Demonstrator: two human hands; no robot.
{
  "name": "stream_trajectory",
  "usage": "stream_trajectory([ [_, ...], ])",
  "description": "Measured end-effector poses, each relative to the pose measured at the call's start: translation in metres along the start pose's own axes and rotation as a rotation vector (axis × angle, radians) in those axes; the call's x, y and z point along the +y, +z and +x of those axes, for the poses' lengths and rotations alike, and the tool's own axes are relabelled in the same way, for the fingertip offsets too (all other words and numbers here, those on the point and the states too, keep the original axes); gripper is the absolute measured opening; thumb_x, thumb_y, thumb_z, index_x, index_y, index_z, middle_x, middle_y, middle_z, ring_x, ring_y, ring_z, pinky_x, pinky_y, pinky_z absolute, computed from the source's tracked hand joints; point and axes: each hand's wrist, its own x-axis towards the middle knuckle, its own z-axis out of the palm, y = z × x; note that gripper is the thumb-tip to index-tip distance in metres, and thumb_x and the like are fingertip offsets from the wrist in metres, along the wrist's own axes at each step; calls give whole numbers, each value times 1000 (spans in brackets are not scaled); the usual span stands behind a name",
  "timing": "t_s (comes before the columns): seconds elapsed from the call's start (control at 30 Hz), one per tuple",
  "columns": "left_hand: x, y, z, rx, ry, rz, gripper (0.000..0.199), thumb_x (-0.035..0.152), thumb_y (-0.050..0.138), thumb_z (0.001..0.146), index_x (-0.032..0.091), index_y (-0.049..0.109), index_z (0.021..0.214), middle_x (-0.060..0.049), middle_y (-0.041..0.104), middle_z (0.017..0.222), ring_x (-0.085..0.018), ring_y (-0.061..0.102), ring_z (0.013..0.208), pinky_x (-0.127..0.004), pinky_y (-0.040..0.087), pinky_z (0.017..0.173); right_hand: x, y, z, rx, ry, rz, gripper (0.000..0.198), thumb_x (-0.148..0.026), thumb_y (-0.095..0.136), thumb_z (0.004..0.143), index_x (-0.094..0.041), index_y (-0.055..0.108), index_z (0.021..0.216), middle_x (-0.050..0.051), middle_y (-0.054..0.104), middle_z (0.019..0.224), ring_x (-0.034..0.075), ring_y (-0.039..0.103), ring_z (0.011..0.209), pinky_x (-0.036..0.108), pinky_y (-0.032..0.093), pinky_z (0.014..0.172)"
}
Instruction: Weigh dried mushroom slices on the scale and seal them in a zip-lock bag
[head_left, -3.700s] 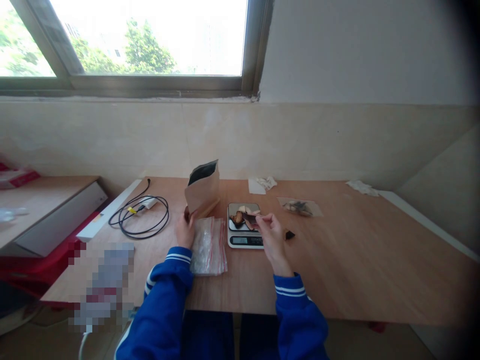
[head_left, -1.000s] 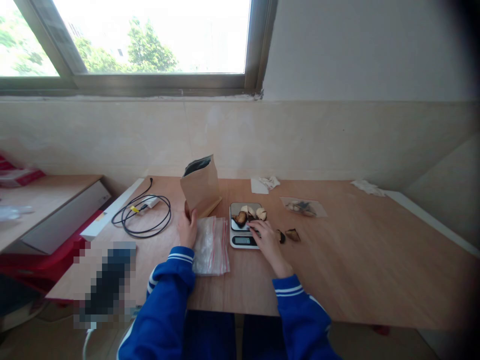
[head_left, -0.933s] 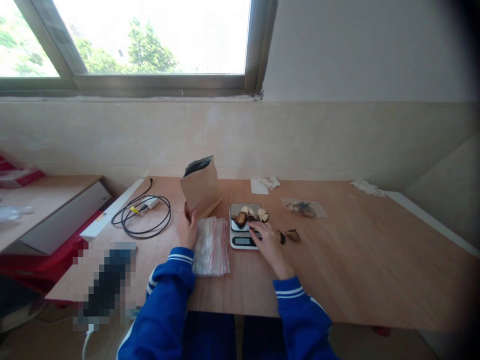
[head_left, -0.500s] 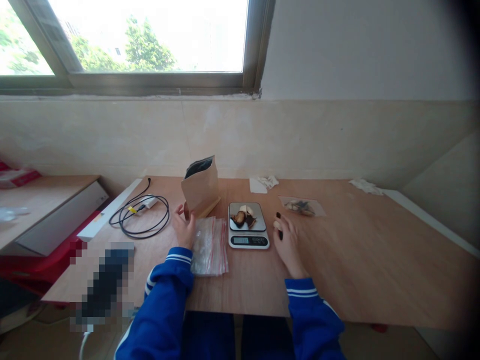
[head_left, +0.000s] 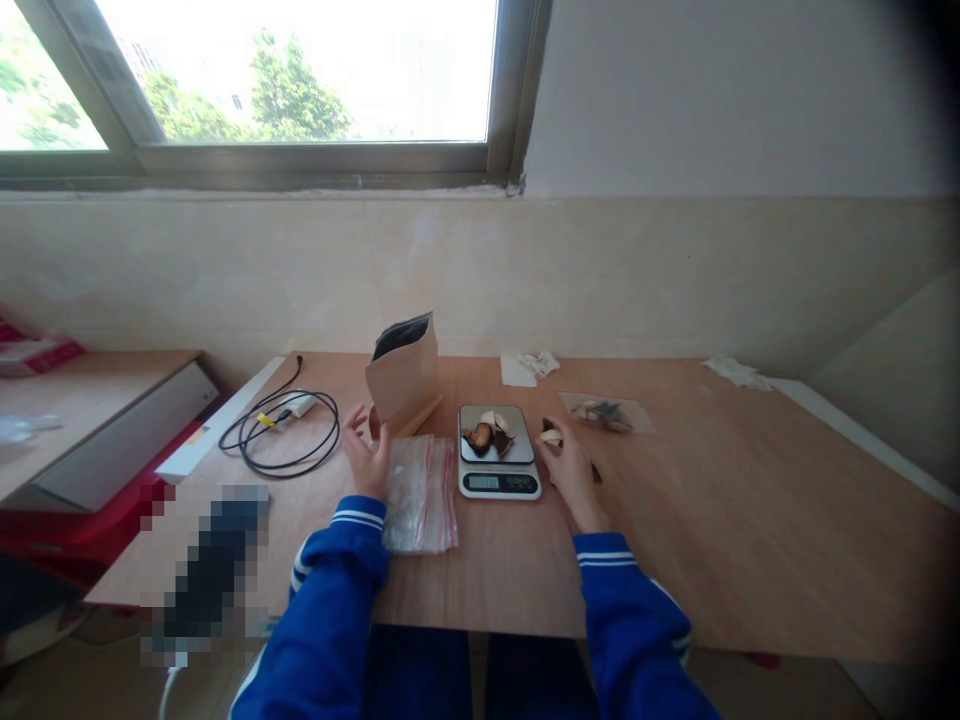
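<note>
My left hand [head_left: 366,458] rests by the lower front of an upright, open-topped brown paper pouch [head_left: 405,375], its fingers apart and holding nothing. In front of the pouch lies a stack of clear zip bags [head_left: 420,495] with red seal lines. A white kitchen scale [head_left: 500,485] stands between my hands; several dark brown and cream dried slices [head_left: 480,438], like dried mushroom, sit on its plate. Just right of the scale, my right hand [head_left: 571,465] is closed on a pale dried slice [head_left: 551,437] with a dark edge. A small dark piece [head_left: 596,472] shows beside that hand; whether it is held, I cannot tell.
Behind my right hand lies a clear bag of dried slices [head_left: 604,413]. Crumpled white tissue [head_left: 538,364] is near the wall, with more tissue [head_left: 739,374] farther right. A coiled black cable [head_left: 277,470] and a blurred-out dark object [head_left: 214,565] occupy the left side.
My right hand has turned and shifted slightly up and left toward the scale, the pale slice now at its fingertips. A dark piece now shows at its right side. My left hand has barely moved.
</note>
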Motion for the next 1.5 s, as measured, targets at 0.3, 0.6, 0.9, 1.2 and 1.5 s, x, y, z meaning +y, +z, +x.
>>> stream_trajectory([
  [0.3, 1, -1, -1, 49, 66, -17, 51, 33, 62, 81, 19, 41, 126, -15, 49, 128, -24, 55, 105, -39, 44, 86, -40, 13, -3, -127, 38, 249, 47, -52, 43, 90, -15, 59, 114, 17, 66, 114, 27, 61, 107, 45, 46, 94],
  [0.6, 5, -2, -3, 75, 150, -23, 54, 29, 65, 78, 20, 36, 124, -17, 45, 133, -24, 53, 108, -40, 42, 87, -16, -11, -35, 26, 8, 148, 45, -41, 33, 95, -16, 57, 125, 15, 59, 128, 26, 53, 121, 48, 41, 103],
  [0.9, 1, -1, -1, 171, 193, 51, 45, 30, 66, 75, 20, 38, 109, -11, 45, 114, -24, 49, 108, -36, 41, 79, -17, -5, -38, -29, -96, 109, 40, -33, 38, 94, -17, 57, 125, 14, 59, 128, 25, 53, 120, 48, 42, 102],
  [1.2, 2, -2, -2, 169, 151, 18, 34, 32, 62, 78, 20, 39, 100, -8, 44, 106, -23, 48, 104, -37, 41, 79, -8, -9, -46, 33, -114, -120, 41, -25, 36, 91, -20, 54, 129, 13, 55, 131, 27, 46, 126, 51, 39, 102],
  [1.5, 4, -4, -4, 190, 196, 23, 28, 30, 58, 80, 19, 41, 99, -8, 45, 104, -21, 49, 99, -35, 40, 75, 7, -11, -59, 40, -97, -429, 34, -22, 40, 88, -15, 62, 114, 16, 56, 127, 33, 41, 125, 55, 31, 103],
])
